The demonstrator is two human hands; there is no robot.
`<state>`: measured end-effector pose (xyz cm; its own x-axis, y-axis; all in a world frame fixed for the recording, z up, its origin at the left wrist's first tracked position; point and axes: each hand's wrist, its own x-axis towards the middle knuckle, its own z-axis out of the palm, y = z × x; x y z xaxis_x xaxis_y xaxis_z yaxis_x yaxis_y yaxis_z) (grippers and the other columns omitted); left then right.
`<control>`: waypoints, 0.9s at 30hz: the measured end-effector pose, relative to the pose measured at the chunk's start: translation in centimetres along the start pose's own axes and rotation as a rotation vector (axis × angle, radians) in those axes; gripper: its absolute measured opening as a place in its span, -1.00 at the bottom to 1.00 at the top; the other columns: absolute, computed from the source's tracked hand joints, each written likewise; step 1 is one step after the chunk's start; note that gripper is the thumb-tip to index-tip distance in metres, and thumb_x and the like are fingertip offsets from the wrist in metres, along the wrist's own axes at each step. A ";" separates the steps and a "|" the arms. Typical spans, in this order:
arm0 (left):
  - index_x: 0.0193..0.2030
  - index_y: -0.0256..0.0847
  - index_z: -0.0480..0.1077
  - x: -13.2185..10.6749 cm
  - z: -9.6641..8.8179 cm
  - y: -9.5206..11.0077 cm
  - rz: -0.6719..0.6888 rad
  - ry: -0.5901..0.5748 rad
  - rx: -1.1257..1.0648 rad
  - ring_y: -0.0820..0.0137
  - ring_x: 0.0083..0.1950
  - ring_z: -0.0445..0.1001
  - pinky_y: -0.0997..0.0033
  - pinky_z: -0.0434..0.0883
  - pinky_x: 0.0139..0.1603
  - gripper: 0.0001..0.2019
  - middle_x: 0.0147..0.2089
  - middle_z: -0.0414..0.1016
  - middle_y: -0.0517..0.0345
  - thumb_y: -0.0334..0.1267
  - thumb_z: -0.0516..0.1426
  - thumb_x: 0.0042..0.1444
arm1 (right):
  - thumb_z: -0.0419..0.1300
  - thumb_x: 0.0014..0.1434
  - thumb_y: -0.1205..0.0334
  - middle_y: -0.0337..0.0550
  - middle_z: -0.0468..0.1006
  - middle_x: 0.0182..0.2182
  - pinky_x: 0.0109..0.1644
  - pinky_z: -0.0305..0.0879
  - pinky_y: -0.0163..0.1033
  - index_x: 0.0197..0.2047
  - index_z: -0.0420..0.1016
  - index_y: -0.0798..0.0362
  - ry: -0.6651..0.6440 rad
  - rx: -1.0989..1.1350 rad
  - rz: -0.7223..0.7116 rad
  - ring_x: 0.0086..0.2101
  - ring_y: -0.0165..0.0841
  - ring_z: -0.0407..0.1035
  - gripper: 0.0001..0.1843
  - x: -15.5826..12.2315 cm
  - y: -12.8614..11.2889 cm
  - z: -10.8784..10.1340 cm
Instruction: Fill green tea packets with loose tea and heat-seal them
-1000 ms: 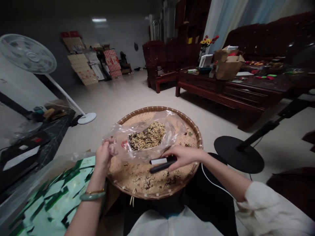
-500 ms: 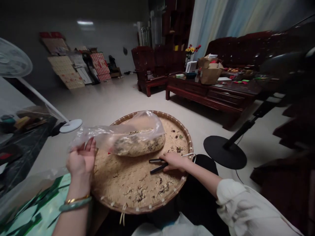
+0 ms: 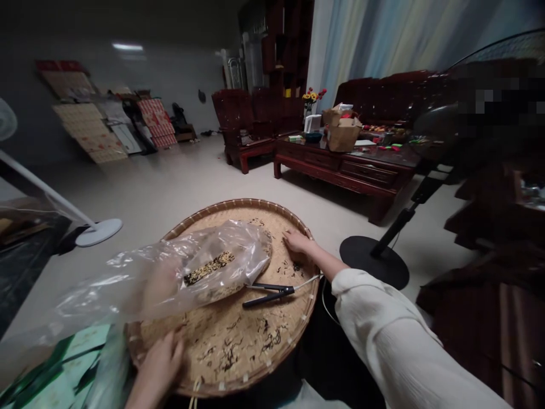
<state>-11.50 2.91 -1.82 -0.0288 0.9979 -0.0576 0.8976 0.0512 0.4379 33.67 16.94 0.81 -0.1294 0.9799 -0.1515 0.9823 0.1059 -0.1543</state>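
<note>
A round woven bamboo tray [image 3: 272, 211] rests on my lap, strewn with dark dried bits. A clear plastic bag of mixed grain [image 3: 204, 270] lies on its left half, the empty end trailing off to the left. My left hand [image 3: 158, 363] grips the tray's near-left rim. My right hand [image 3: 297, 242] lies flat on the far right of the tray among the dark bits, fingers stretched out. A black tong-like tool [image 3: 268, 292] with a white cord lies on the tray, apart from both hands.
A black fan base [image 3: 374, 261] and pole stand on the floor to the right. A white fan base [image 3: 97, 232] stands at left. A dark wooden coffee table [image 3: 340, 170] with a paper bag and dark sofas are behind. A green-patterned sheet [image 3: 51, 369] lies at lower left.
My left hand let go of the bag and dropped to the tray's near rim. My right hand released the black tool and moved to the tray's far right. The bag settled onto the tray.
</note>
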 end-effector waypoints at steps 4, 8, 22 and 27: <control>-0.03 -0.32 0.39 -0.9 1.6 2.2 0.016 -0.249 0.300 0.17 0.02 0.51 0.21 0.34 0.07 -0.63 -0.02 0.54 -0.19 -0.32 -0.14 0.16 | 0.14 0.26 0.12 -0.01 0.42 -0.01 0.01 0.33 0.00 0.02 0.38 0.15 -0.073 -0.006 0.001 -0.06 -0.23 0.37 -0.66 -1.1 -0.6 1.3; -0.07 -0.33 0.40 -1.7 2.0 5.1 0.064 -0.430 0.343 0.17 -0.02 0.51 0.23 0.32 0.02 -0.65 -0.07 0.55 -0.18 -0.34 -0.15 0.20 | 0.11 0.24 0.26 0.10 0.49 -0.06 -0.07 0.35 -0.13 -0.06 0.47 0.21 -0.188 0.047 -0.062 -0.12 -0.23 0.42 -0.74 -3.5 -1.7 2.1; -0.05 -0.29 0.42 -2.7 1.1 6.8 0.127 -0.412 -0.190 0.20 -0.05 0.49 0.26 0.33 0.02 -0.58 -0.06 0.55 -0.10 -0.10 -0.10 0.15 | 0.09 0.08 0.48 -0.01 0.60 -0.21 -0.22 0.32 -0.36 -0.02 0.51 0.16 -0.239 0.205 -0.057 -0.29 -0.33 0.49 -0.62 -3.8 -2.9 0.7; -0.05 -0.24 0.44 -3.2 0.9 6.6 0.099 -0.427 -0.155 0.21 0.02 0.48 0.28 0.32 0.08 -0.60 -0.02 0.55 -0.07 -0.10 -0.07 0.14 | 0.08 0.09 0.48 0.16 0.48 0.00 0.05 0.21 -0.25 0.08 0.42 0.24 -0.100 0.132 0.010 0.03 -0.18 0.33 -0.55 -2.9 -2.1 1.0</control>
<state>-5.08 -0.01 0.43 0.2671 0.8944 -0.3587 0.8093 -0.0061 0.5874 31.85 13.72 0.61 -0.1390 0.9584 -0.2495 0.9583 0.0666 -0.2780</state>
